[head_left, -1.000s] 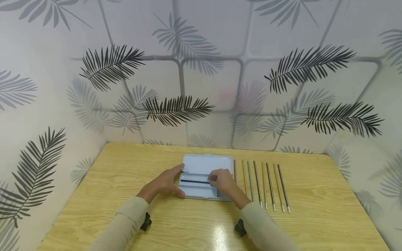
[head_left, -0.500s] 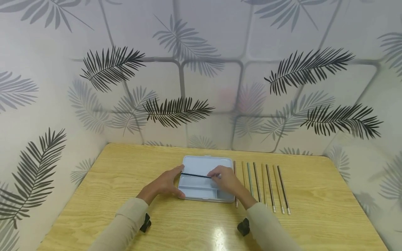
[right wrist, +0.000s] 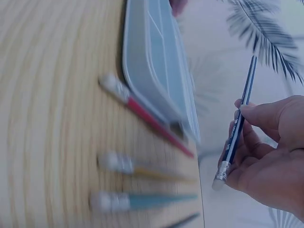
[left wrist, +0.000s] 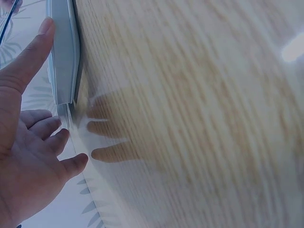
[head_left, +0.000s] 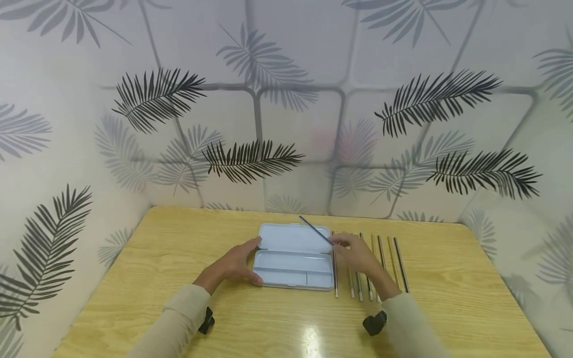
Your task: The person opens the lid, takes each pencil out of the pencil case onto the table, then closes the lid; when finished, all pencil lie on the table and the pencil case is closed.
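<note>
Fingers of the right hand pinch a dark pencil near its eraser end, thumb and fingertips curled round the shaft; the pencil is lifted off the table, its tip slanting up and away over the far right corner of the open pencil case. The right wrist view shows the same grip, with the eraser below the fingers. The left hand lies relaxed against the case's left edge, thumb straight along the lid and fingers loose at the near corner, holding nothing. The pale blue case sits mid-table with both halves flat and seems empty, though the hands hide its ends. Just right of it a row of pencils lies parallel, running from the far edge toward the near edge, partly under the right hand.
</note>
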Motion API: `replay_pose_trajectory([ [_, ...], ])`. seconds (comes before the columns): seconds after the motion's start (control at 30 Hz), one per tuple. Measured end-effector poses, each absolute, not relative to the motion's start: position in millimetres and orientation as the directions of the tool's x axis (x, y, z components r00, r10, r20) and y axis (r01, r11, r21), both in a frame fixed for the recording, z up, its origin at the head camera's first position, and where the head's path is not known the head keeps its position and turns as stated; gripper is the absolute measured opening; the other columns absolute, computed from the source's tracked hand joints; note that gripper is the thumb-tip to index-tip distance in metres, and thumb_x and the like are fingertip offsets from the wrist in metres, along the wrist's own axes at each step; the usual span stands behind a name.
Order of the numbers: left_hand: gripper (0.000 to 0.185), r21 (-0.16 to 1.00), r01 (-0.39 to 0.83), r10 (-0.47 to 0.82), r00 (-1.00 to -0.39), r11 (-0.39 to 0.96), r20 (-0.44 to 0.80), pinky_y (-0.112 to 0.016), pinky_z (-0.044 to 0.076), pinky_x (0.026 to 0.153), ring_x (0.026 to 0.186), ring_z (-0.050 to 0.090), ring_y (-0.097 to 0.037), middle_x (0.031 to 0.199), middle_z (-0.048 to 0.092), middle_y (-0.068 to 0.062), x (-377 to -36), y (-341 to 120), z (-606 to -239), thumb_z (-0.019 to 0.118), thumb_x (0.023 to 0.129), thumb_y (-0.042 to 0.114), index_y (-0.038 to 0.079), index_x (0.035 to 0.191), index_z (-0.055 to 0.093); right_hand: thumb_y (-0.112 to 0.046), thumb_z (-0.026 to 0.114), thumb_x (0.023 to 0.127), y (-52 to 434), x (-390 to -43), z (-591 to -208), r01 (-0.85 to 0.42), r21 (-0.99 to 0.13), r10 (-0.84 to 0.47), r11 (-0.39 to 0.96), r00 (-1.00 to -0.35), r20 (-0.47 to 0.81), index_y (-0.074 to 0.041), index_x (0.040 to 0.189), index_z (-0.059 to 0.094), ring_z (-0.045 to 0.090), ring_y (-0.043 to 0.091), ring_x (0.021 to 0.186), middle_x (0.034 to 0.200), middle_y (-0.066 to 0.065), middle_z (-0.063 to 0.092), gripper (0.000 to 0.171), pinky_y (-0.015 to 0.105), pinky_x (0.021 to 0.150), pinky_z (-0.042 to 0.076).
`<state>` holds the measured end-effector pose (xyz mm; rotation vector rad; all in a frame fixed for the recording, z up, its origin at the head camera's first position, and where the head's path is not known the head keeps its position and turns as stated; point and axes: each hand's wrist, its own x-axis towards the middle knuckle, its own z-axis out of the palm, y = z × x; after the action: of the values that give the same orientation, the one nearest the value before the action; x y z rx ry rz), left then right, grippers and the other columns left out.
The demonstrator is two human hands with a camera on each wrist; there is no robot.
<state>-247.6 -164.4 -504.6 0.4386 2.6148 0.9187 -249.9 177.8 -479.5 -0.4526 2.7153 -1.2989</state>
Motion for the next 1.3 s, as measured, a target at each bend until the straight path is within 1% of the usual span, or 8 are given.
replay_pose_trajectory([
  [0.07, 0.122, 0.644, 0.175, 0.388, -0.898, 0.745, -0.205, -0.045, 0.023, 0.119, 0.146, 0.022, -0.029, 0.158, 0.023, -0.011, -247, -164, -505, 0.09, 0.056, 0.037, 0.009, 0.152, 0.02, -0.008, 0.051, 0.097, 191, -250, -480, -0.198, -0.784, -0.294, 0.589, -0.956, 0.02, 0.0, 0.121, 0.061, 0.059, 0.035, 0.109, 0.121, 0.019, 0.062, 0.028, 0.044, 0.087, 0.054],
  [0.27, 0.122, 0.642, 0.177, 0.387, -0.899, 0.746, -0.203, -0.044, 0.023, 0.119, 0.146, 0.021, -0.029, 0.158, 0.022, -0.011, -247, -163, -505, 0.091, 0.056, 0.037, 0.009, 0.152, 0.02, -0.011, 0.05, 0.098, 224, -245, -476, -0.147, -0.806, -0.261, 0.574, -0.965, -0.01, 0.0, 0.129, 0.054, 0.061, 0.037, 0.098, 0.12, 0.024, 0.059, 0.033, 0.033, 0.071, 0.054],
  [0.43, 0.122, 0.639, 0.176, 0.388, -0.898, 0.749, -0.208, -0.044, 0.023, 0.119, 0.146, 0.021, -0.028, 0.158, 0.022, -0.011, -247, -163, -505, 0.091, 0.057, 0.036, 0.009, 0.152, 0.02, -0.013, 0.048, 0.099, 249, -239, -476, -0.09, -0.795, -0.217, 0.6, -0.975, -0.053, -0.001, 0.134, 0.05, 0.057, 0.038, 0.11, 0.123, 0.025, 0.054, 0.037, 0.036, 0.076, 0.053],
  [0.7, 0.121, 0.641, 0.17, 0.385, -0.898, 0.748, -0.211, -0.045, 0.023, 0.119, 0.146, 0.021, -0.029, 0.158, 0.021, -0.011, -248, -164, -505, 0.091, 0.057, 0.036, 0.009, 0.152, 0.02, -0.013, 0.046, 0.1, 283, -231, -473, 0.013, -0.826, -0.157, 0.564, -0.98, -0.122, 0.005, 0.137, 0.042, 0.048, 0.012, 0.07, 0.119, 0.029, 0.051, 0.042, 0.027, 0.056, 0.046],
  [0.87, 0.121, 0.64, 0.183, 0.393, -0.897, 0.747, -0.202, -0.044, 0.023, 0.119, 0.146, 0.021, -0.029, 0.158, 0.021, -0.011, -247, -163, -504, 0.09, 0.058, 0.036, 0.009, 0.152, 0.02, -0.012, 0.046, 0.099, 301, -224, -477, 0.056, -0.815, -0.116, 0.576, -0.982, -0.15, 0.008, 0.137, 0.04, 0.045, 0.007, 0.067, 0.121, 0.032, 0.052, 0.043, 0.026, 0.056, 0.044],
  [1.0, 0.121, 0.656, 0.187, 0.406, -0.892, 0.731, -0.198, -0.046, 0.022, 0.12, 0.146, 0.02, -0.03, 0.158, 0.02, -0.013, -245, -163, -501, 0.09, 0.058, 0.035, 0.008, 0.152, 0.019, -0.009, 0.044, 0.098, 313, -220, -479, 0.126, -0.785, -0.053, 0.606, -0.979, -0.198, 0.011, 0.135, 0.04, 0.048, 0.011, 0.066, 0.117, 0.034, 0.054, 0.043, 0.027, 0.057, 0.047],
  [1.13, 0.121, 0.661, 0.187, 0.412, -0.888, 0.727, -0.203, -0.046, 0.021, 0.12, 0.146, 0.02, -0.031, 0.158, 0.02, -0.014, -244, -163, -499, 0.089, 0.058, 0.035, 0.007, 0.152, 0.019, -0.008, 0.045, 0.095, 323, -217, -482, 0.184, -0.752, 0.01, 0.633, -0.973, -0.23, 0.013, 0.133, 0.041, 0.061, 0.024, 0.082, 0.119, 0.038, 0.052, 0.044, 0.031, 0.064, 0.054],
  [1.3, 0.121, 0.652, 0.194, 0.414, -0.888, 0.733, -0.202, -0.047, 0.023, 0.119, 0.146, 0.02, -0.032, 0.158, 0.02, -0.015, -244, -162, -498, 0.089, 0.059, 0.036, 0.005, 0.152, 0.018, -0.009, 0.048, 0.095, 333, -214, -487, 0.232, -0.729, 0.053, 0.644, -0.964, -0.26, 0.015, 0.131, 0.042, 0.063, 0.036, 0.095, 0.122, 0.039, 0.05, 0.044, 0.038, 0.071, 0.058],
])
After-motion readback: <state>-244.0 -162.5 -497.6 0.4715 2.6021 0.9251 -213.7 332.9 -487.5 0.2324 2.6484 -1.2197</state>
